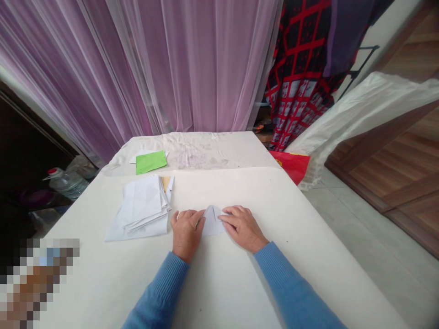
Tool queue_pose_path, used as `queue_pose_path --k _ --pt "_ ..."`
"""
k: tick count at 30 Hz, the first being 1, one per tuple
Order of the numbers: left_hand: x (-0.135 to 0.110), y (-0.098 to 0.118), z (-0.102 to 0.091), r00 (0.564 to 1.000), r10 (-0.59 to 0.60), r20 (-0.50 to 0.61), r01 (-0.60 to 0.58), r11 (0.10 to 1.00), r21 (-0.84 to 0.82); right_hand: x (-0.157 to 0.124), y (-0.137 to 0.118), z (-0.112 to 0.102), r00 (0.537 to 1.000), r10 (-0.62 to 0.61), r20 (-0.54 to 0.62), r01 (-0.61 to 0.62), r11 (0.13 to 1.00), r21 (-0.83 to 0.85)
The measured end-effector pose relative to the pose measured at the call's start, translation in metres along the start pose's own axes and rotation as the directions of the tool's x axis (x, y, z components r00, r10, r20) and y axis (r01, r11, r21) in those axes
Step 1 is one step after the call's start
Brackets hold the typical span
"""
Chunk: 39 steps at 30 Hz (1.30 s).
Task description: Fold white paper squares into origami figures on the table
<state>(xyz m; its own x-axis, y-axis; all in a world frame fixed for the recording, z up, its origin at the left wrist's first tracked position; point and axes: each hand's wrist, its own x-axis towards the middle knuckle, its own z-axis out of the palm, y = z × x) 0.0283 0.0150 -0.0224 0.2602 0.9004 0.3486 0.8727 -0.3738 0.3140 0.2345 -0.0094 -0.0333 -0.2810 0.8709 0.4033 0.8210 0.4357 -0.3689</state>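
Note:
A small folded white paper (213,221) with a pointed top lies on the white tabletop (240,192), between my hands. My left hand (187,233) presses its left edge, and my right hand (243,227) rests its fingers on the right edge. Both hands hold it flat against the table. To the left of my left hand, not touching it, lies a loose stack of folded white paper sheets (142,205).
A green paper sheet (151,162) lies on a white sheet at the table's far end, on a stained white cloth (206,151). A red plastic bag (291,166) hangs past the right edge. A plastic bottle (66,183) stands on the floor at left. A lilac curtain (195,59) hangs behind.

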Motion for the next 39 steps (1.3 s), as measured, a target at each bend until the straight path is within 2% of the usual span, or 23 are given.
queue_pose_path --k 4,19,31,39 --pt "-0.0008 0.0022 -0.0031 0.998 0.059 0.009 -0.059 0.998 0.029 0.0002 -0.0003 -0.0008 1.0 0.011 0.019 -0.011 1.0 -0.001" --pt "0.0 0.0055 -0.0079 0.984 0.14 0.109 -0.147 0.988 0.056 0.0004 0.0008 -0.001 0.999 0.015 0.033 -0.015 1.0 0.006" --pt "0.0005 0.0063 -0.0083 0.978 0.162 0.134 -0.172 0.983 0.065 0.0009 -0.0006 -0.0026 0.999 0.016 0.044 -0.016 1.0 0.004" --pt "0.0003 0.0047 -0.0045 0.976 0.188 0.109 -0.195 0.979 0.059 0.0007 -0.0001 -0.0012 0.999 0.006 0.033 -0.006 1.0 -0.003"
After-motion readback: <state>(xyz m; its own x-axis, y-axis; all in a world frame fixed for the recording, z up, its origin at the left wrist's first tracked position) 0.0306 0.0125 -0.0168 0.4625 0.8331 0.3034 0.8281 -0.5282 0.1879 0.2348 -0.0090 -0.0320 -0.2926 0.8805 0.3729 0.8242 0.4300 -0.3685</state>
